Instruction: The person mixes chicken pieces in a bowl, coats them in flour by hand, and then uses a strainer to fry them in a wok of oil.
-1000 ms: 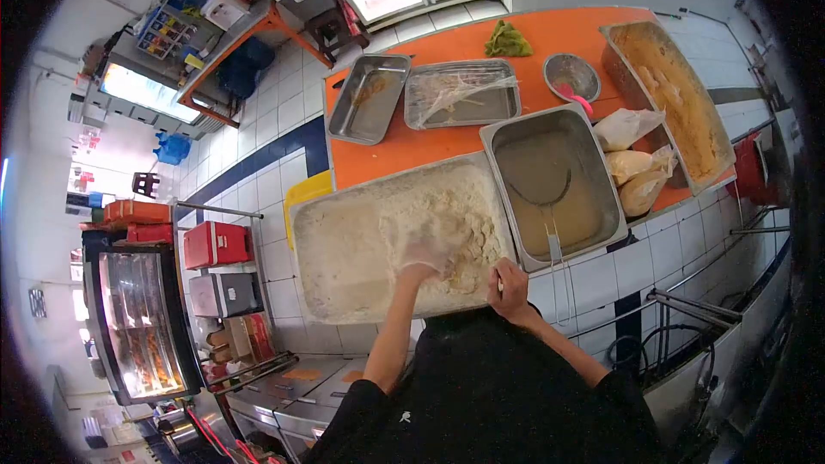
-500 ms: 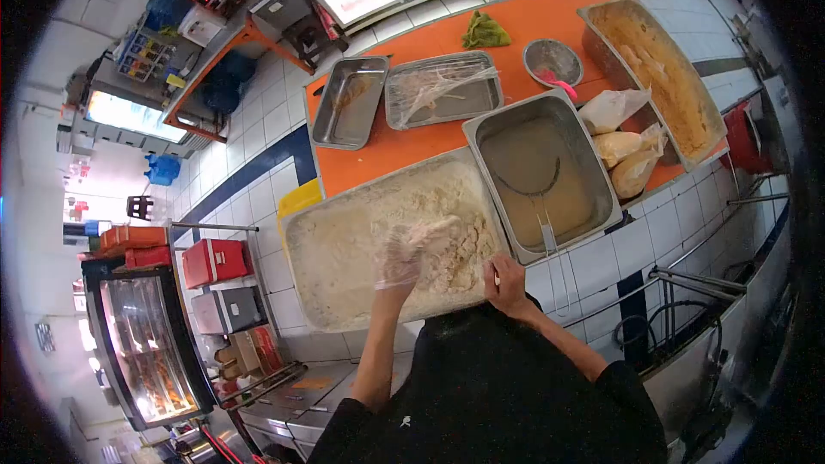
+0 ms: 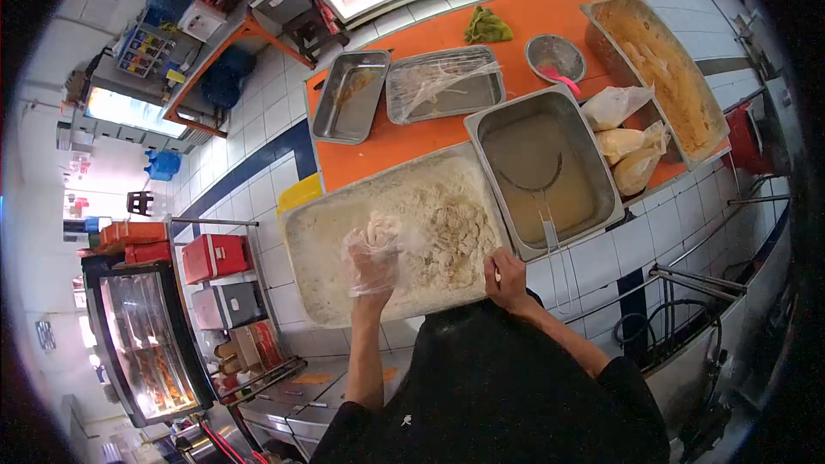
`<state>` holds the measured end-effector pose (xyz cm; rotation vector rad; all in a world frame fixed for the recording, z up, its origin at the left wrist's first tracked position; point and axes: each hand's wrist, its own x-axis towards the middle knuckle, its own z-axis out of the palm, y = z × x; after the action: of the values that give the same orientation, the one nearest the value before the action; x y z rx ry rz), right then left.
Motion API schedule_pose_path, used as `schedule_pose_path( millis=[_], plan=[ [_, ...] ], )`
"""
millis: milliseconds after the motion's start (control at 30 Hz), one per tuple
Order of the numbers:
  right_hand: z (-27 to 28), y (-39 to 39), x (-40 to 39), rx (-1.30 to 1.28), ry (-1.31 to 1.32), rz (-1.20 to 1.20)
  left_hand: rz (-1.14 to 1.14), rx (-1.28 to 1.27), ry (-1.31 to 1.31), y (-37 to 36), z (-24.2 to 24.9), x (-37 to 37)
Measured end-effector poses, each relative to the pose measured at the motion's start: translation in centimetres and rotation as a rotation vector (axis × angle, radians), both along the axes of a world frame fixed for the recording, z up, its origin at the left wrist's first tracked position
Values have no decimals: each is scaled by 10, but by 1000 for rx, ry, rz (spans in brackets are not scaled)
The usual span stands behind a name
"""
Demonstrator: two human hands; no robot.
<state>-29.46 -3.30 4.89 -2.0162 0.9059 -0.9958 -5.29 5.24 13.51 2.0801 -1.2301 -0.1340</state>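
A wide tray of flour [image 3: 322, 292] lies in front of me, with a heap of clumpy flour-coated pieces [image 3: 451, 236] in its right half. My left hand [image 3: 371, 266], in a clear plastic glove, is over the left-middle of the flour. Its fingers are closed around a flour-coated piece of chicken [image 3: 383, 230], partly hidden by the glove. At the tray's near right corner, my bare right hand [image 3: 507, 277] has its fingers curled over the rim. Right of the flour stands a deep metal pan [image 3: 507, 133] of cloudy liquid, holding a wire strainer [image 3: 547, 228].
On the orange table [image 3: 412, 144] are a metal pan [image 3: 344, 129], a plastic-covered tray [image 3: 447, 90], a bowl [image 3: 554, 58] with a pink handle and a green cloth [image 3: 487, 26]. Tied bags [image 3: 619, 109] sit beside a long pan of orange-brown mix [image 3: 687, 112].
My left hand has moved left, away from the clumped heap, carrying the floured piece and turning it upward. My right hand remains at the tray's corner.
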Motion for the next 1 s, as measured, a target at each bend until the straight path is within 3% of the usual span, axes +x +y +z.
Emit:
schedule_pose_path(
  millis=[33, 67, 267, 300, 367, 433, 533, 567, 667, 733, 800, 867, 900, 967, 1000],
  plan=[
    [1, -3, 1, -4, -3, -1, 53, 70, -157, -3, 15, -4],
    [1, -3, 1, -4, -5, 1, 48, 71, -157, -3, 23, -5],
    [4, 2, 3, 36, 2, 70, 132, 124, 44, 5, 35, 3],
    [9, 4, 7, 34, 9, 126, 144, 70, 178, 9, 27, 3],
    [78, 12, 42, 9, -53, 336, 168, 17, 311, 12, 0, 7],
    [96, 22, 67, 80, 18, 437, -7, 47, 606, -8, -32, 9],
    [86, 28, 94, 170, 164, 565, -66, -21, 1192, -10, -53, -7],
    [78, 35, 99, 130, 66, 543, -45, -61, 1345, -8, -55, -12],
    [60, 47, 102, 5, 9, 683, 95, -256, 1539, -11, -62, -18],
    [40, 45, 98, 9, 88, 681, 171, -376, 1370, -25, -79, -15],
    [29, 27, 85, -57, 257, 567, -16, -197, 428, -41, -170, 34],
    [46, 10, 60, -31, 237, 451, -21, 101, -204, -41, -275, 95],
    [52, 2, 49, 3, 206, 326, -12, 94, -197, -46, -278, 84],
    [42, -4, 21, -48, 188, 226, 58, 397, -91, -70, -273, 39],
    [34, -4, 12, -88, 158, 117, 51, 394, -86, -79, -255, 15]
  ],
)
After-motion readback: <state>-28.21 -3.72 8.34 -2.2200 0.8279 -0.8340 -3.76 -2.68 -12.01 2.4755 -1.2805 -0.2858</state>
